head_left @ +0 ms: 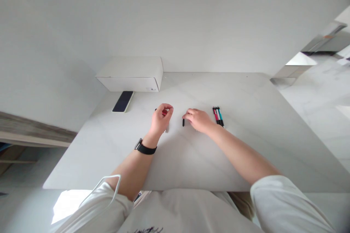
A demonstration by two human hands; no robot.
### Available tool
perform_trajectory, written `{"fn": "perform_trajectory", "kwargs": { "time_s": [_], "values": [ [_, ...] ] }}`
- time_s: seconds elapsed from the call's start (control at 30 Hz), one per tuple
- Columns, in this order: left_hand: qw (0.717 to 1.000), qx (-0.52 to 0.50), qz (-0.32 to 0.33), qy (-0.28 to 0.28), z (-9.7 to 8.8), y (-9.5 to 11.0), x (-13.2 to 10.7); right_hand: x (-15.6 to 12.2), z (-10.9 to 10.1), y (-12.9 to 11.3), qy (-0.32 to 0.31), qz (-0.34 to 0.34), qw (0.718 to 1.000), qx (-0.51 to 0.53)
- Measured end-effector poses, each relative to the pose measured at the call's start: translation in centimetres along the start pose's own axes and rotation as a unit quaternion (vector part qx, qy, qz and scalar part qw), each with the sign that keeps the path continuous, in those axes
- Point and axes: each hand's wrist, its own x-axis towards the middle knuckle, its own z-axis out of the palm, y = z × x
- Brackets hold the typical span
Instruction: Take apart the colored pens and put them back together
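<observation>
My left hand (159, 122) is curled above the table, with thumb and index fingertip together. A red pen part (164, 112) shows inside its fingers; the rest of it is hidden by the hand. Small metallic bits (165, 131) show just below that hand. To the right, my right hand (199, 120) has its fingertips closed at the upper end of a short black pen part (183, 122). A thin tip peeks out beneath the right palm, mostly covered. Beyond that hand, three pens (218, 116) lie side by side, red, white and blue with black grips.
A white box (128, 83) stands against the wall at the back left of the white table (202, 164). In front of the box lies a phone (123, 101) with a dark screen. A white cable (116, 189) loops by my left sleeve.
</observation>
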Motion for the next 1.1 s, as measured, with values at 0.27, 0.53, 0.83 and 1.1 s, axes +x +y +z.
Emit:
{"fn": "perform_trajectory", "kwargs": {
  "time_s": [0.27, 0.53, 0.83, 1.1],
  "values": [
    [0.996, -0.088, -0.015, -0.002, 0.1, -0.1, 0.5, 1.9, 1.1, -0.4, 0.03, -0.038, 0.999, 0.024],
    [0.99, -0.126, -0.027, -0.05, 1.4, 0.2, -0.8, -1.3, -0.3, -0.5, 0.224, 0.036, 0.949, 0.221],
    [0.984, -0.116, -0.024, -0.131, 2.3, 1.1, -2.3, -4.4, 1.8, 0.5, 0.302, 0.048, 0.917, 0.256],
    [0.985, -0.097, -0.027, -0.143, 2.3, 1.1, -2.3, -4.3, 2.8, 0.3, 0.309, 0.054, 0.909, 0.276]
  ]
}}
